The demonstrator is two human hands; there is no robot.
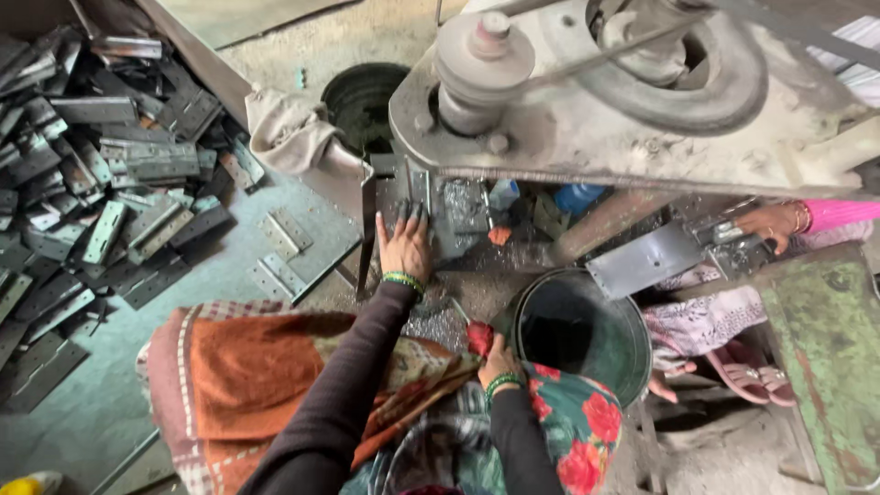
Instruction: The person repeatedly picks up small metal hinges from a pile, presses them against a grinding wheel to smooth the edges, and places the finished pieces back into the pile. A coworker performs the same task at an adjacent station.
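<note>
Under the big grey machine [587, 101], the left hand [403, 247] is laid flat, fingers together, on a metal plate [458, 215]. A red rag [479, 337] is pinched by the right hand [500, 359] beside the bucket [587, 330].

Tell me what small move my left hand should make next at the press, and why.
Probably draw the left hand back toward you. Its fingertips sit right at the metal piece under the machine head, while the right hand rests beside the dark bucket. Fingers that close to the tool look at risk.
</note>
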